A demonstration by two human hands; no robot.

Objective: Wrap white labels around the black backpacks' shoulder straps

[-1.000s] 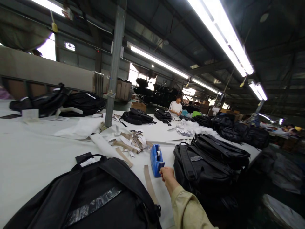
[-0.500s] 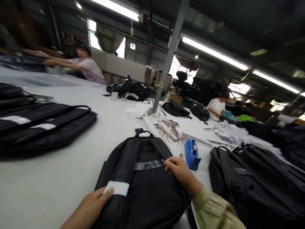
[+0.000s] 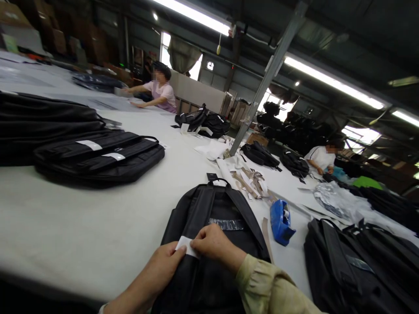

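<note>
The black fabric backpack (image 3: 212, 244) lies flat on the white bench (image 3: 81, 226), left of the blue tape dispenser (image 3: 280, 221). Both the left hand (image 3: 163, 266) and right hand (image 3: 212, 242) pinch a small white paper label (image 3: 185, 246) on its strap; it looks thin, light and easily creased, best held by its edges

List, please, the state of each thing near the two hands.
Black fabric backpack: lying flat, straps up.
White paper strip: wrapped on the strap, pinched by both hands.
Left hand: gripping the strip.
Right hand: gripping the strip.
Blue plastic tape dispenser: resting on the white table, untouched.
</note>
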